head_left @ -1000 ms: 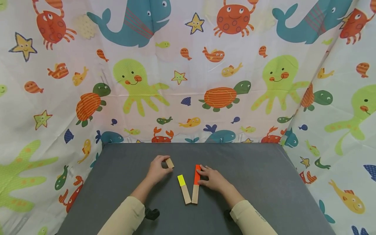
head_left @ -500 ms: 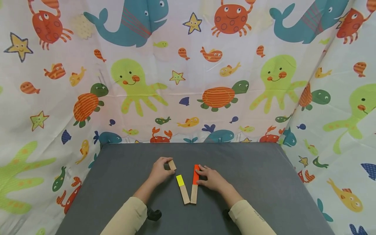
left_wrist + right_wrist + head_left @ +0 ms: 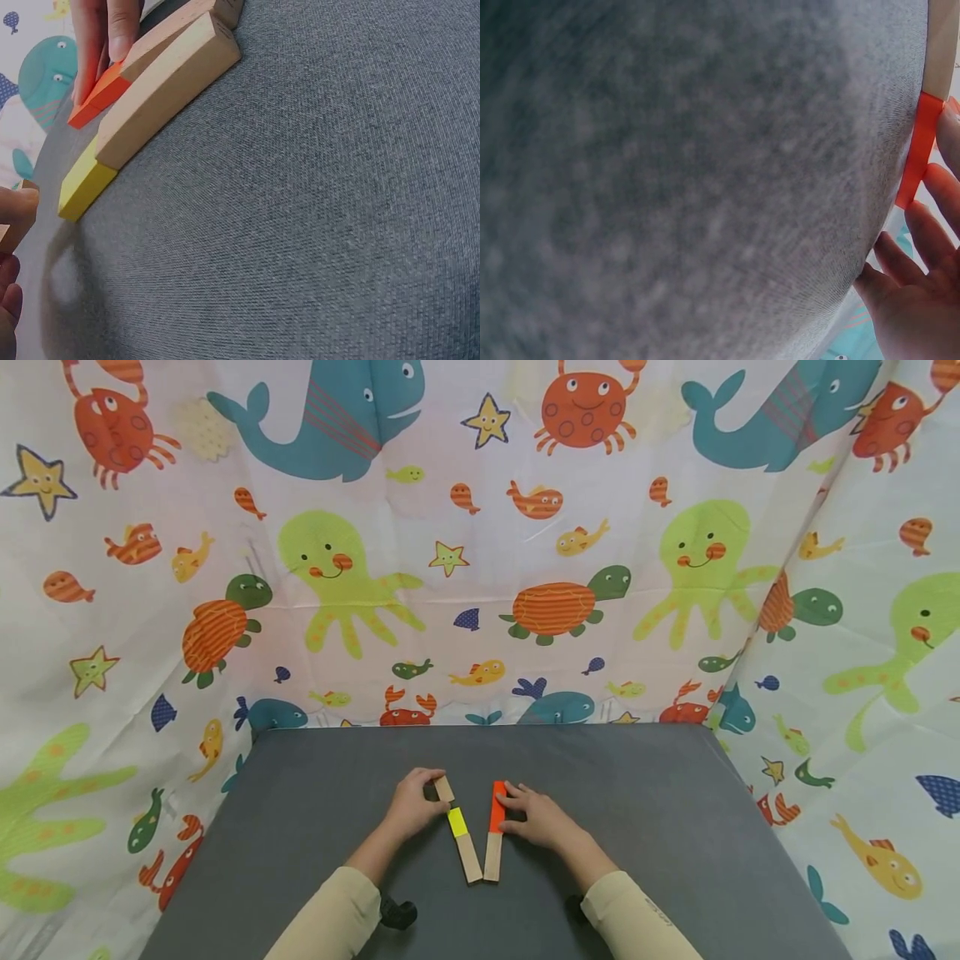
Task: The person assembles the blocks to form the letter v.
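My left hand pinches a small plain wooden block between thumb and fingers, at the far end of a yellow block. A longer plain wooden block continues the line from the yellow one toward me. To its right, an orange block lies end to end with another plain wooden block. The near ends of both rows nearly meet, making a narrow V. My right hand touches the orange block's right side with thumb and fingertips; in the right wrist view its fingers are extended, not curled round it.
Grey cloth covers the table. A curtain printed with sea animals stands behind it and along both sides. Dark wrist-worn pieces show below the sleeves.
My left hand has brought the small wooden block toward me and to the right, up to the yellow block's far end. The right hand stays at the orange block. The head view has shifted slightly.
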Demonstrator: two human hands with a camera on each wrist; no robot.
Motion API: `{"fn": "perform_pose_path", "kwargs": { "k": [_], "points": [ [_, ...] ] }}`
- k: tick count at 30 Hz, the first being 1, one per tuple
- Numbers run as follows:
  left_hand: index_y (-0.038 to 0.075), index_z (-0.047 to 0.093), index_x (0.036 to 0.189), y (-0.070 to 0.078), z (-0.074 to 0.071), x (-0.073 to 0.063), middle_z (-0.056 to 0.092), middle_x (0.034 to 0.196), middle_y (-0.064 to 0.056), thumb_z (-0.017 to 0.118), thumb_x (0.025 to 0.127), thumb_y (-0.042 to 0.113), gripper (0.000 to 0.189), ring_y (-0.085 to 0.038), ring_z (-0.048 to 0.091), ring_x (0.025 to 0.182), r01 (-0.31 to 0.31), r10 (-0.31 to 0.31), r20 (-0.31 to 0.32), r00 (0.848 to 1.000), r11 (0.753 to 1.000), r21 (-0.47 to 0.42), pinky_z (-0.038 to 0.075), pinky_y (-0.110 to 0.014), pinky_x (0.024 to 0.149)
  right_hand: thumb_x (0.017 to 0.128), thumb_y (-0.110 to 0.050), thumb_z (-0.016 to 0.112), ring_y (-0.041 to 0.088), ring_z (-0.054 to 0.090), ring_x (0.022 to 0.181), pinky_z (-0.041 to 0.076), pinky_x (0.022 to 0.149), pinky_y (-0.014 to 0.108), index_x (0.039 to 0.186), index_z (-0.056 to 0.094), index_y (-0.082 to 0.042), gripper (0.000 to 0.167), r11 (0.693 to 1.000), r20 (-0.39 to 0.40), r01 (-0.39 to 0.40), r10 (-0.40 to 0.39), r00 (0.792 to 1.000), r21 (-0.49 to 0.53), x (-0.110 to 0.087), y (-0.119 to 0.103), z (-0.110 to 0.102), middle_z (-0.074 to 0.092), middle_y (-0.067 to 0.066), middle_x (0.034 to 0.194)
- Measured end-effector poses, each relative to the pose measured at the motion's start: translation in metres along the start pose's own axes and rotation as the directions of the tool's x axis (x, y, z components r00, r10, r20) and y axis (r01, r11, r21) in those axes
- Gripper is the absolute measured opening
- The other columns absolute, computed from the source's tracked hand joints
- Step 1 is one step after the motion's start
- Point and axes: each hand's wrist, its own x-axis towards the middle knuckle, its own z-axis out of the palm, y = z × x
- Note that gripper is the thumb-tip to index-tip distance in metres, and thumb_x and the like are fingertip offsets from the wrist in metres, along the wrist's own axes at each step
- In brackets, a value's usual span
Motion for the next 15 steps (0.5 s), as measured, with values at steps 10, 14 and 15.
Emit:
{"fn": "perform_pose_path", "kwargs": {
  "k": [10,14,15],
  "points": [
    [0.008,0.067,0.131,-0.0024,0.0048,-0.0008,0.062,0.129,-0.011,0.085,0.077,0.013,0.057,-0.032,0.057,0.121,0.025,-0.026,0.030,0.999,0.999,0.019,0.045,-0.053,0.106,0.094,-0.042,0.069,0.038,0.028,0.151,0.028,0.115,0.064,0.151,0.049,-0.022,0.063,1.000,0.000,0.014,-0.014,1.000,-0.002,-0.0010,-0.0004,-0.0006,0.032,0.004,0.164],
    [0.008,0.067,0.131,-0.0014,0.0068,-0.0009,0.062,0.129,-0.011,0.085,0.078,0.012,0.056,-0.033,0.056,0.121,0.015,-0.016,0.043,0.999,1.000,0.019,0.045,-0.053,0.105,0.095,-0.043,0.068,0.038,0.028,0.151,0.029,0.115,0.064,0.151,0.048,-0.022,0.064,1.000,-0.002,0.016,-0.016,1.000,0.000,-0.0011,0.0010,0.0003,0.032,0.004,0.164],
    [0.008,0.067,0.131,-0.0014,0.0074,-0.0009,0.062,0.129,-0.011,0.085,0.078,0.012,0.055,-0.033,0.056,0.121,0.014,-0.015,0.047,0.999,1.000,0.017,0.045,-0.054,0.105,0.095,-0.043,0.068,0.037,0.027,0.151,0.029,0.115,0.063,0.151,0.048,-0.022,0.064,1.000,-0.002,0.016,-0.016,1.000,-0.002,-0.0012,0.0014,0.0005,0.031,0.004,0.164]
  ]
}}
